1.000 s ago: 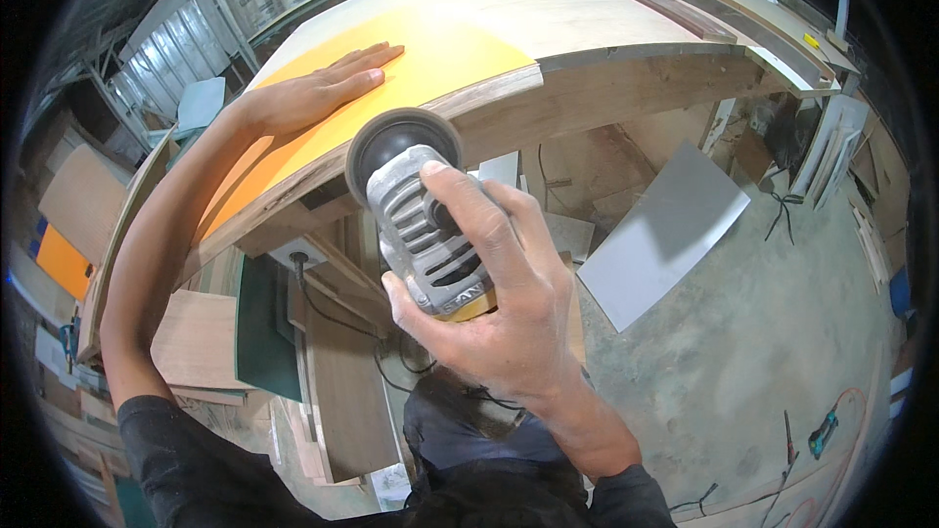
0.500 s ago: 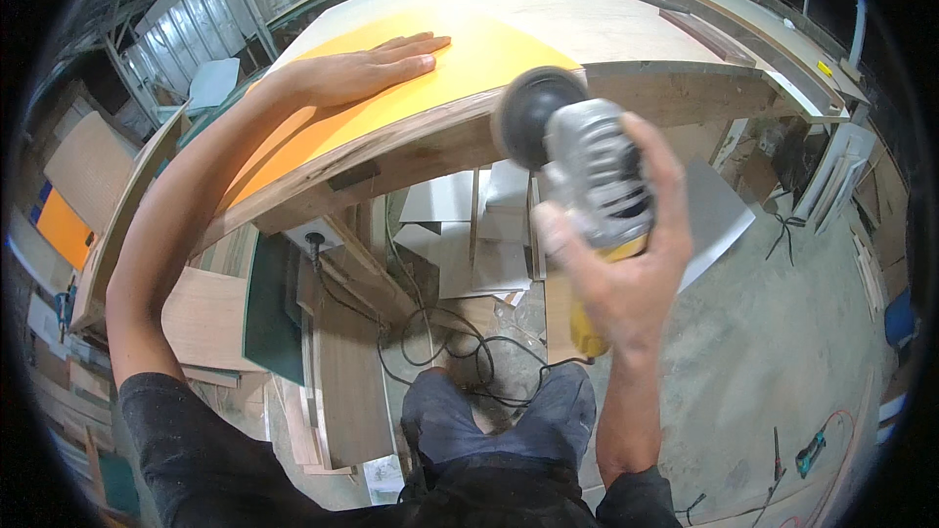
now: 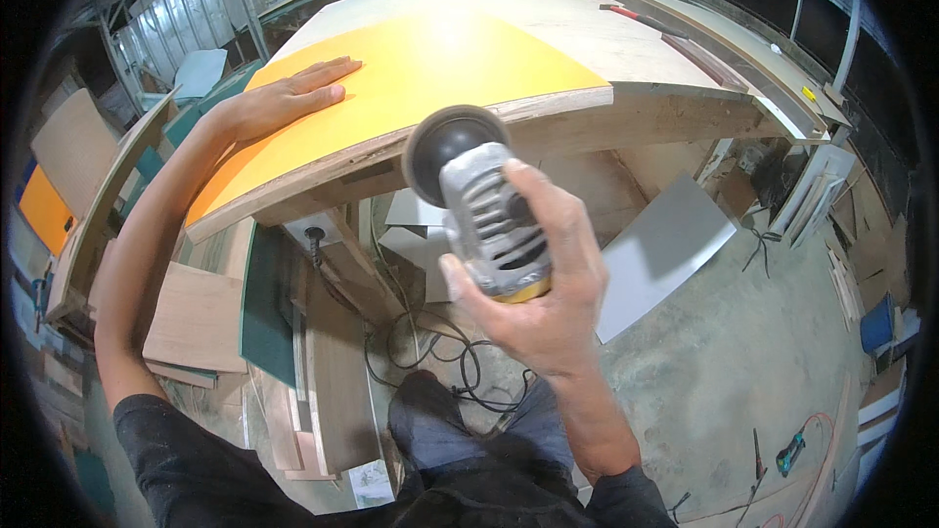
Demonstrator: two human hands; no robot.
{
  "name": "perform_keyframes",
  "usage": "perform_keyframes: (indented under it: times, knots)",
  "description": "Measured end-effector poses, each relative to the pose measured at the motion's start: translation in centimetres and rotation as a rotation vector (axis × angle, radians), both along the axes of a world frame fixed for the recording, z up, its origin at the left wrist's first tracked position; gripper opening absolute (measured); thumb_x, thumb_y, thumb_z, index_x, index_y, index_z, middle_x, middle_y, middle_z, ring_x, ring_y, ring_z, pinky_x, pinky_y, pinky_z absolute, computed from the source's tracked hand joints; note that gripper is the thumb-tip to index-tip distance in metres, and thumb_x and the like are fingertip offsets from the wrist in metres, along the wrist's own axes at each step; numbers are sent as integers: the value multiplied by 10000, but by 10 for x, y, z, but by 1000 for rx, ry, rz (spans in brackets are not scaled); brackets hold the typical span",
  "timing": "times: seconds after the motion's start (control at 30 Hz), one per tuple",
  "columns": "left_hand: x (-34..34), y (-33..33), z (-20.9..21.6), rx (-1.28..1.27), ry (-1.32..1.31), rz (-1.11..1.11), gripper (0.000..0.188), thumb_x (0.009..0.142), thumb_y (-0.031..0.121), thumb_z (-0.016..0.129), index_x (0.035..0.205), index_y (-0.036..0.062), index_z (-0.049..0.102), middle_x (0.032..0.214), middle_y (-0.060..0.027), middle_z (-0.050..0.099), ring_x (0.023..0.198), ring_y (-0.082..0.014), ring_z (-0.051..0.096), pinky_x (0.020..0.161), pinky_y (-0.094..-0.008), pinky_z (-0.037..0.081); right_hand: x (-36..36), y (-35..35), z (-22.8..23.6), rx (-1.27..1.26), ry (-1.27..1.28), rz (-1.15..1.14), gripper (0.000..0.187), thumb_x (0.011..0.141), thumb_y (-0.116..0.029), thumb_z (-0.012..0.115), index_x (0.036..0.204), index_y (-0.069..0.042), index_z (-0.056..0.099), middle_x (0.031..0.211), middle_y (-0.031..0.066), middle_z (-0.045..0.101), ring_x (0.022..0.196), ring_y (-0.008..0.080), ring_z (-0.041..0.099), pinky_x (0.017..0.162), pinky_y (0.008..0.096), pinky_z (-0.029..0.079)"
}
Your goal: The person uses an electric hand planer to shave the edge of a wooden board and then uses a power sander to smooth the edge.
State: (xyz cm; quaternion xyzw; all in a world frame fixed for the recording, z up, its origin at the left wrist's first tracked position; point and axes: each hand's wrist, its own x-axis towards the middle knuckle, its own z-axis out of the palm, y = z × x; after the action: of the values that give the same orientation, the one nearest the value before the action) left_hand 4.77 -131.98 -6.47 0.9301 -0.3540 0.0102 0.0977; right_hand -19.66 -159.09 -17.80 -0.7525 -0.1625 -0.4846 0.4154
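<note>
A yellow-faced board [image 3: 440, 64] lies on the workbench, its raw wooden edge [image 3: 391, 154] toward me. My left hand [image 3: 284, 98] rests flat on the board's yellow face near its left side, fingers stretched out. In my right hand [image 3: 548, 284] is a grey and yellow power sander [image 3: 484, 205], gripped round its body. Its round black pad [image 3: 455, 142] is at the board's near edge; whether it touches the wood I cannot tell.
A pale worktop [image 3: 509, 0] stretches behind the board, with a red and black tool [image 3: 636, 15] on it. Below, a black cord [image 3: 460, 352] lies coiled by my legs. A white panel [image 3: 665, 259] leans under the bench; a green board [image 3: 266, 303] stands left.
My right hand has moved the sander left along the board's edge. My left hand has slid left on the yellow face, and the board's right corner now shows fully.
</note>
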Motion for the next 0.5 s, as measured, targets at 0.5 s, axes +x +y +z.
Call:
perform_keyframes:
  times: [0.5]
  knots:
    - [26, 23, -7, -51, 50, -123, 765, 1032, 634, 381, 1638, 174, 306, 1721, -120, 195, 1601, -343, 90, 1288, -528, 9, 3, -15, 6, 44, -56, 17, 767, 713, -101, 853, 1419, -66, 556, 1267, 160, 626, 1086, 251, 670, 924, 353, 564]
